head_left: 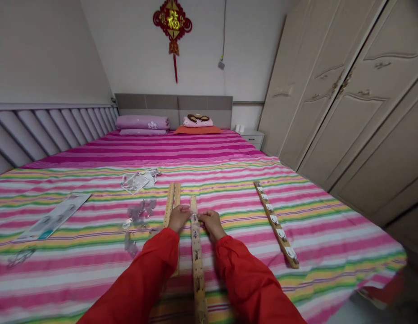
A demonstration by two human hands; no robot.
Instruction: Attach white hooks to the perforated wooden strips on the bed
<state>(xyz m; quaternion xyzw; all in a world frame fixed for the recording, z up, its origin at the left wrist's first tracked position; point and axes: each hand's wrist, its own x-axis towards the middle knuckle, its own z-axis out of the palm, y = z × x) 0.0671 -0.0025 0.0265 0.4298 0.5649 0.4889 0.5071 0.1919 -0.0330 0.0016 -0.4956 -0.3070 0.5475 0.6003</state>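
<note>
A long narrow wooden strip (pixel 197 245) lies lengthwise on the bed between my forearms, with small metal fittings spaced along it. My left hand (pixel 179 218) is at the strip's left edge near its far end, thumb and fingers pinched together. From the right side, my right hand (pixel 212 224) meets the same spot with its fingertips closed. Between the fingertips is a small, pale, see-through piece (pixel 193 215), too small to name. Just left of this strip lie more wooden strips with small holes (pixel 169 202), partly hidden by my left hand and red sleeve.
Another wooden strip (pixel 275 225) bearing several white pieces lies to the right. On the left are clear plastic scraps (pixel 138 213), a pile of white packaging (pixel 139 181), a long flat packet (pixel 56 217) and a thin looped item (pixel 22 255). Wardrobes (pixel 347 112) flank the bed.
</note>
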